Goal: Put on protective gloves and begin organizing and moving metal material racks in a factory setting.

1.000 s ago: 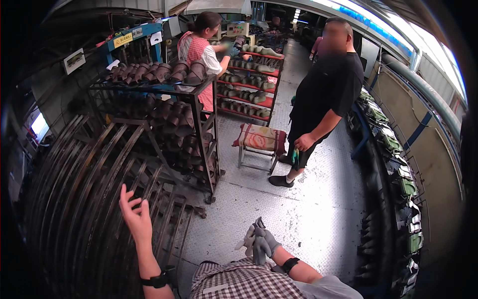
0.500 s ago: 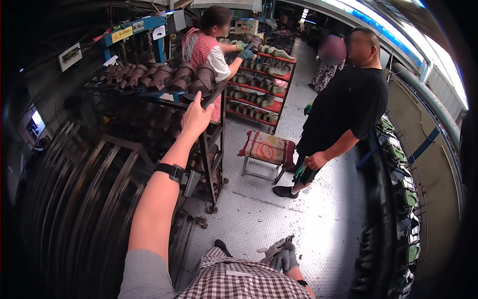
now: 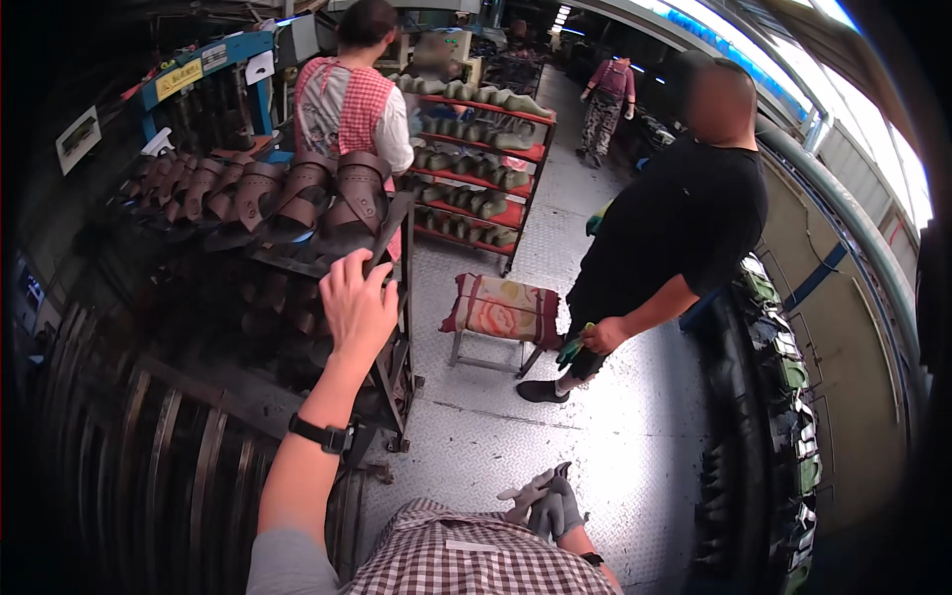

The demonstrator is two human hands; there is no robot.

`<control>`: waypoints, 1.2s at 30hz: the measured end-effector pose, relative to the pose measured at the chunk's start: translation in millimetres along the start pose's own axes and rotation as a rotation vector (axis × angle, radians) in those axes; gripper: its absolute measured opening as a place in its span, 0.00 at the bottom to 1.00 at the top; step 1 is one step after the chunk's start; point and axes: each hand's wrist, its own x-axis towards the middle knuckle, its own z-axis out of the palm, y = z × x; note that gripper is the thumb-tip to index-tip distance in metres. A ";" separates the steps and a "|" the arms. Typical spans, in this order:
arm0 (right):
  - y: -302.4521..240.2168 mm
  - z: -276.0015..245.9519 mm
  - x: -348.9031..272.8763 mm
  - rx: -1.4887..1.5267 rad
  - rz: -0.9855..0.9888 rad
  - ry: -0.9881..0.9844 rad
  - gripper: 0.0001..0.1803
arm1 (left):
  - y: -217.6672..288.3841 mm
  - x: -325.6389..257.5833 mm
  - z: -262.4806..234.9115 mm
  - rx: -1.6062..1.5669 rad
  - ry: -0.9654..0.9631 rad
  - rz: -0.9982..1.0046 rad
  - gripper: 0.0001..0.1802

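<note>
My bare left hand (image 3: pixel 359 305), with a dark band at its wrist, reaches to the near end of a dark metal shoe rack (image 3: pixel 399 223). Its fingers are spread and bent at the rack's top edge; whether they touch it I cannot tell. Just beyond them stand brown strapped sandals (image 3: pixel 355 193) in a row on the top shelf. Low in front of my checked apron (image 3: pixel 466 555) is my right hand (image 3: pixel 563 511), in a grey glove. It is closed around a loose grey glove (image 3: pixel 526 496).
A co-worker in black (image 3: pixel 674 218) stands at right, holding green gloves (image 3: pixel 572 349). Beside them is a cushioned stool (image 3: pixel 501 307). Another in a red checked apron (image 3: pixel 342 104) stands behind the rack, near red shelves (image 3: pixel 526 149) of green shoe lasts. Green-and-white fixtures (image 3: pixel 793 372) line the right.
My left hand has gone from pointing at the nearest sandal to bent, spread fingers at the rack's edge. The co-worker in the apron has turned away. My right hand stays low with the glove.
</note>
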 end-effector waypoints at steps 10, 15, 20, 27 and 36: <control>-37.6 -19.2 60.7 0.276 0.174 -0.077 0.15 | 6.1 -23.9 12.1 0.066 0.097 0.029 0.19; -67.6 58.0 89.4 0.123 0.201 -0.211 0.15 | -1.8 -29.1 18.6 0.148 0.172 -0.015 0.19; -90.1 90.4 109.3 -0.072 0.178 -0.137 0.16 | 13.2 -22.3 22.1 0.126 0.172 -0.075 0.22; -106.6 1.4 152.6 -0.062 0.308 -0.084 0.23 | 20.8 2.2 1.4 0.024 0.373 -0.157 0.16; -120.1 35.9 152.0 -0.163 0.301 -0.134 0.20 | -55.7 91.1 -12.3 0.050 -0.119 -0.035 0.29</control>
